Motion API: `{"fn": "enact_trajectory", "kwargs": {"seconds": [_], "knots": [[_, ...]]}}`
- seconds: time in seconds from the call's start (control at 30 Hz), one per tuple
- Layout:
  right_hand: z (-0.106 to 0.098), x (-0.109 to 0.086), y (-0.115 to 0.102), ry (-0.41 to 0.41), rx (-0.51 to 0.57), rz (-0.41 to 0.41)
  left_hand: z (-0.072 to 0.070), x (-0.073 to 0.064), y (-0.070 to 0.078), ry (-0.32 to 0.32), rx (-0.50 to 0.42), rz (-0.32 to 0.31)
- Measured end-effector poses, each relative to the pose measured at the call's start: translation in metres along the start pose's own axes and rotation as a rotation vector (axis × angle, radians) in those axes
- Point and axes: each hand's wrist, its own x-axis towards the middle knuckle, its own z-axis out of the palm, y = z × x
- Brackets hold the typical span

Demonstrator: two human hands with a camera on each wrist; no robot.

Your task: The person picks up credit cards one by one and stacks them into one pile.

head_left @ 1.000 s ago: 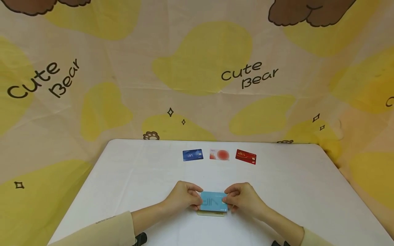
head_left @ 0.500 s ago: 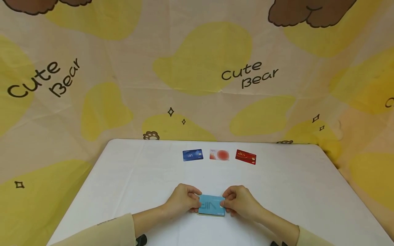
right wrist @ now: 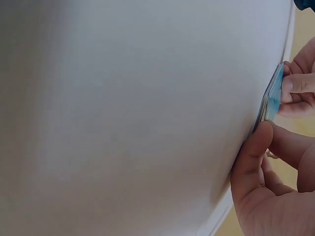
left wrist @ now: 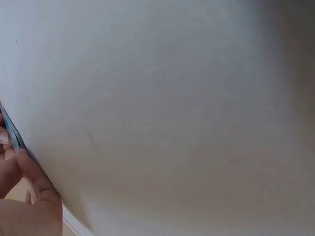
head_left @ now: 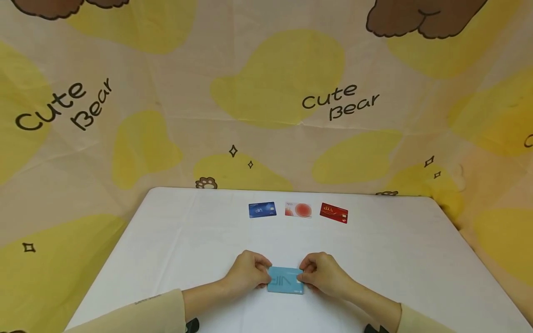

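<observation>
A light blue VIP card [head_left: 285, 280] tops a small stack of cards [right wrist: 264, 107] low over the white table, near its front middle. My left hand [head_left: 247, 272] pinches the stack's left end between thumb and fingers. At the opposite end, my right hand [head_left: 326, 274] pinches it the same way. The right wrist view shows several card edges layered under the blue one. Only a sliver of the blue card [left wrist: 11, 132] appears in the left wrist view. The faces of the lower cards are hidden.
Farther back on the white table [head_left: 200, 231] lie a dark blue card [head_left: 262, 210], a white card with a red circle [head_left: 298, 210] and a tilted red card [head_left: 334, 212], spaced in a row. A patterned cloth [head_left: 266, 92] hangs behind the table's far edge.
The light blue card has come down toward the front edge and now covers the yellowish card that showed beneath it. Both hands moved with it, still pinching its ends.
</observation>
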Motion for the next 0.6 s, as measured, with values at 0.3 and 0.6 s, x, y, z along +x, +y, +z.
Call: {"fn": "enact_trajectory", "kwargs": {"seconds": [0.3,0.6], "knots": [[-0.0005,0.0009,-0.0003,-0.014,-0.007,-0.014,0.0015,0.0023,0.002,-0.007,0.034,-0.034],[-0.002,0.0015,-0.0012,-0.03,-0.016,-0.001,0.0024,0.0019,0.0038,-0.009,0.077,-0.016]]}}
